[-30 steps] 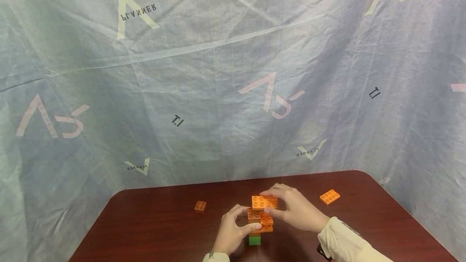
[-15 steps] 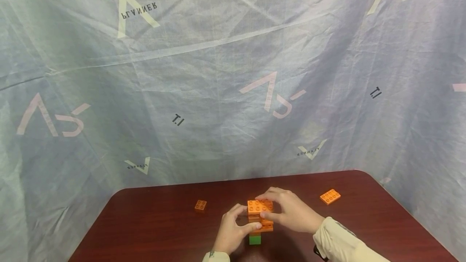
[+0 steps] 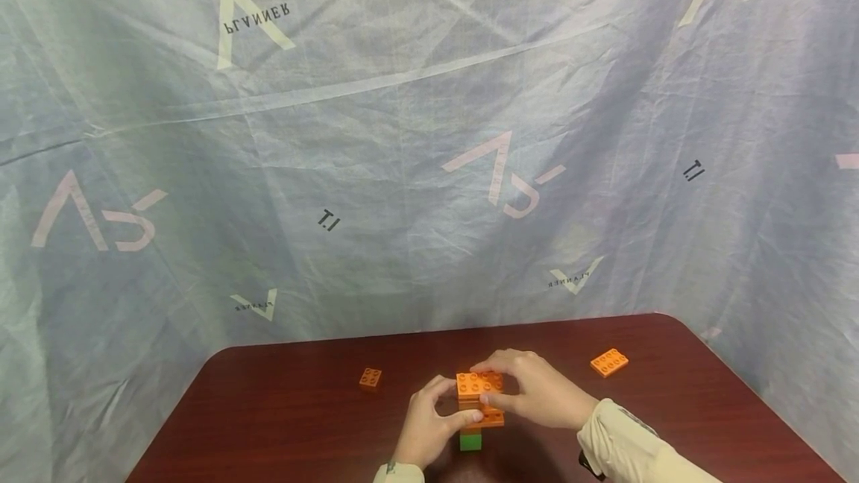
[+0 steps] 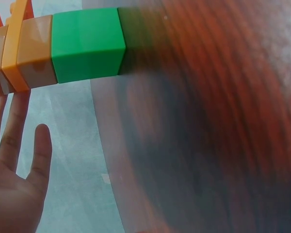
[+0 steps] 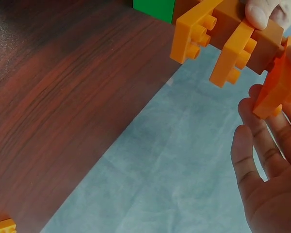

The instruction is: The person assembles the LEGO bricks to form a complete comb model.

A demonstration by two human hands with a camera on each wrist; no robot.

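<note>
A toy-brick tower stands on the table, with a green brick (image 3: 470,441) at its base. Above it, brown-orange bricks (image 5: 264,48) alternate with flat bright orange bricks (image 5: 228,58) that stick out to the right, studs showing. My left hand (image 3: 424,423) grips the tower's upper part, thumb in front and fingers behind. At the very top, my right hand (image 3: 540,392) pinches the studded orange brick (image 3: 464,383) between thumb and fingers. In the right wrist view, a narrow space with studs shows between that top brick (image 5: 271,94) and the brown-orange one below.
On the dark red wooden table (image 3: 288,423), a small four-stud brown-orange brick (image 3: 370,379) lies to the left of the tower. A flat orange brick (image 3: 609,362) lies at the back right. Behind the table hangs a grey printed cloth (image 3: 403,244).
The right hand has brought the orange brick down and slightly left onto the tower's top, covering the studs seen before. The left hand keeps its grip in place.
</note>
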